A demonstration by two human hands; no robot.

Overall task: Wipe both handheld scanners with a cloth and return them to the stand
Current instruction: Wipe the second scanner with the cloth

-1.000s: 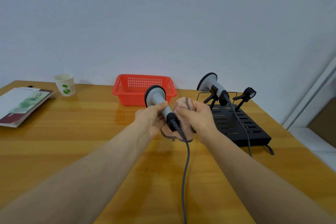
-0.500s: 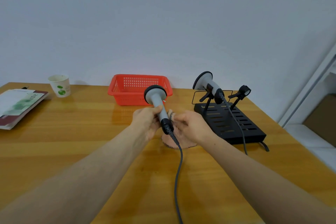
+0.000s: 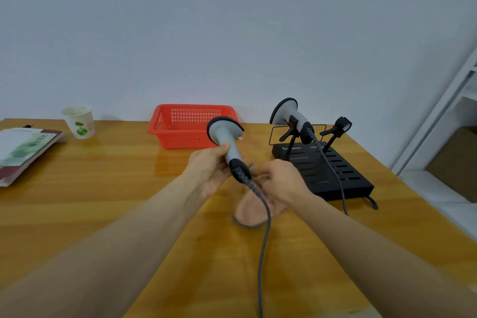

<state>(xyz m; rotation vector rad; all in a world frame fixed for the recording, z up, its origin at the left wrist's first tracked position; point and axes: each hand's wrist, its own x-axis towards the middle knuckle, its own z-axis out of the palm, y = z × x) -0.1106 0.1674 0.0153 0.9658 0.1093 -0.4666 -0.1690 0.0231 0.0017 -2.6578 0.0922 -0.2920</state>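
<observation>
A: What are the hands doing?

B: The left hand (image 3: 210, 168) is gripping the handheld scanner (image 3: 227, 143) by its grey handle, fingers wrapped round it, head tilted up and away. That is keeping the body clear of the bench (image 3: 103, 188) so every side is open to wiping.

A: And the right hand (image 3: 284, 181)?

B: It is curling just beside the scanner's black base, fingers pinched narrow. It appears to be catching the top edge of the pink cloth (image 3: 251, 212), but motion blur is hiding the contact, so I cannot tell whether it is truly holding it. The cloth itself is sagging onto the bench below both hands, under the scanner's grey cable (image 3: 263, 253), which is trailing toward the camera.

A: Where is the other scanner?

B: The second scanner (image 3: 290, 117) is sitting in the left cradle of the black stand (image 3: 333, 178), well to the right, its own cable draping down over the base. The right cradle (image 3: 339, 128) is standing empty, presumably waiting for the one in hand.

A: Anything else out there?

B: A red basket (image 3: 191, 125) is sitting behind the hands, with a paper cup (image 3: 78, 122) and a booklet (image 3: 23, 147) far to the left, all well clear.
</observation>
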